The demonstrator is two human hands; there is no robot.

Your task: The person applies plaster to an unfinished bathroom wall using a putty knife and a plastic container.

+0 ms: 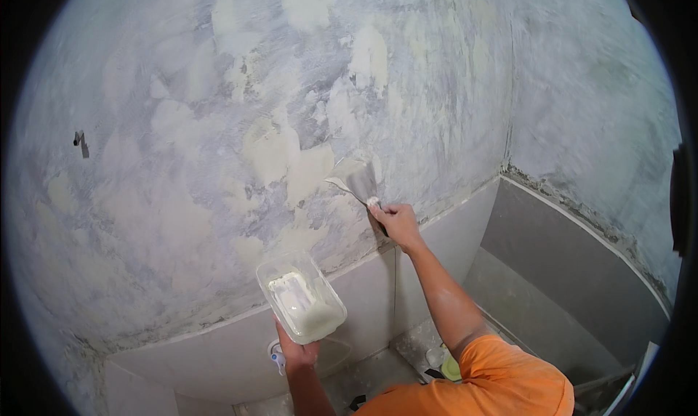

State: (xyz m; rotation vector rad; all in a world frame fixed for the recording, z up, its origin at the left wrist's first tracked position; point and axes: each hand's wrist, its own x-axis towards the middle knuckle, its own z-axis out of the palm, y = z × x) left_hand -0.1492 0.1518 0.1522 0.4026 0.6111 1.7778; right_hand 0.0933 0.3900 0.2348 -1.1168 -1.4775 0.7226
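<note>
Orange sleeve (509, 365), right arm (447, 292) extended far; right hand (396, 225) closed around putty knife (356, 179) at patchy wall (182, 169), blade pointing far-left, long axis diagonal. Left hand (298, 352) grips plastic tub (294, 262), nearer, left.

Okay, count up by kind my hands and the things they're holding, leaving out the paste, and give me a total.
Hands: 2 (left hand, right hand)
Scraper: 1
Clear plastic tub: 1
Total: 4
</note>
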